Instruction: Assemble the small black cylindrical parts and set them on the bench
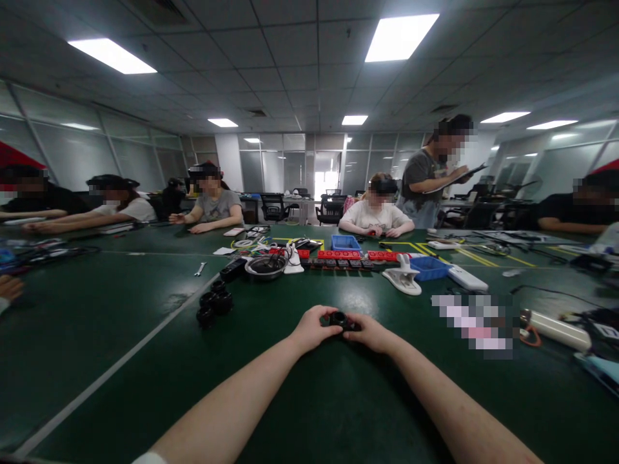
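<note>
Both hands meet at the middle of the green table (120, 322), low in my view. On my left hand (311, 327) the fingers curl in narrow and grip the left side of a small black round part (338, 318); on my right hand (373, 332) they close on its right side, so the part is pinched between the two hands, just above the table surface. I cannot tell whether it touches the mat. Sweeping the table from the left: another person's hand (8, 288) rests at the far left edge. A small wrench (200, 269) lies alone on the mat, and nearer to me a cluster of black round parts (215, 303) sits left of my left hand, apart from it. Beyond the hands stands a round dish (265, 267) with cables in it, then a row of red blocks (339, 254) with a blue tray (345, 242) just behind it. Right of these sits a white clip stand (403, 277), touching or just beside a second blue tray (429, 268), and then a white bar (467, 279). At the far right lies a white cylinder (558, 329) — well apart from my right hand. Other people sit along the far edge of the table — one stands behind them.
</note>
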`<action>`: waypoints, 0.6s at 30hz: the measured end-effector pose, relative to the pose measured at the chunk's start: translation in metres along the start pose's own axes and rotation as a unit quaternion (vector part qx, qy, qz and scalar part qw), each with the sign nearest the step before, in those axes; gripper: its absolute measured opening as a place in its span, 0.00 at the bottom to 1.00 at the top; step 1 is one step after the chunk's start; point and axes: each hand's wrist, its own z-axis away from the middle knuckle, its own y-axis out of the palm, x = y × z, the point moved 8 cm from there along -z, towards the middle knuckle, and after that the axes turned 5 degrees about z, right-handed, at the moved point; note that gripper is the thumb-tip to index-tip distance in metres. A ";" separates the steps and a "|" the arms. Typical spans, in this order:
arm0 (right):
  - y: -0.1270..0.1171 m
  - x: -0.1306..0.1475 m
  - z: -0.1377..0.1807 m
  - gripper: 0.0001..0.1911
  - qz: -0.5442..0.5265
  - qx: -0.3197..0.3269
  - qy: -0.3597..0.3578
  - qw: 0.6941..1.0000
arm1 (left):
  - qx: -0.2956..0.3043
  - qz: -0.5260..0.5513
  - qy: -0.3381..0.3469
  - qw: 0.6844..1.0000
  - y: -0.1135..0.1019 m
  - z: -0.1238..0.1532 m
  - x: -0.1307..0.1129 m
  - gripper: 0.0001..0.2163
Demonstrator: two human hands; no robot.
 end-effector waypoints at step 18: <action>-0.007 0.009 0.006 0.17 0.298 -0.161 0.097 0.936 | -0.096 -0.059 -0.030 0.993 0.000 0.007 0.000 0.13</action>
